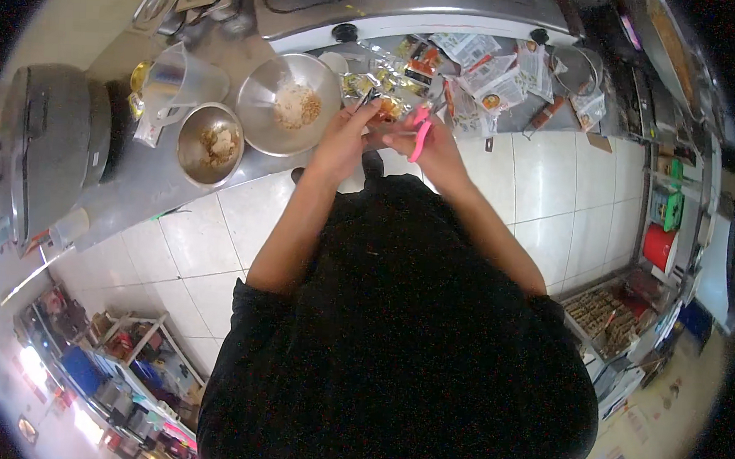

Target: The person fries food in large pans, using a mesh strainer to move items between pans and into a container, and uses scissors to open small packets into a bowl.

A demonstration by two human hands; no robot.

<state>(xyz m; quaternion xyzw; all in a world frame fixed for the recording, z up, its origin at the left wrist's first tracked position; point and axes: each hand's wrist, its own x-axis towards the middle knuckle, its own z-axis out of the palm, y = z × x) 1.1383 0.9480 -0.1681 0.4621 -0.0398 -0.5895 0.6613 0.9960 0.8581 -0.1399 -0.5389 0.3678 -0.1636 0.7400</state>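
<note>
Snipping seems the step in hand: the right hand (439,155) holds pink-handled scissors (422,138) beside the left hand (342,142), whose grip is unclear. A cut calls for steadying a packet; foil packets (358,84) lie just beyond the hands.

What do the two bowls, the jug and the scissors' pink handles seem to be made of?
Large bowl and small bowl: probably stainless steel, silvery and shiny with bright reflections. Jug: likely plastic, cloudy and see-through. Pink handles: seemingly smooth plastic, given their even, vivid colour.
</note>
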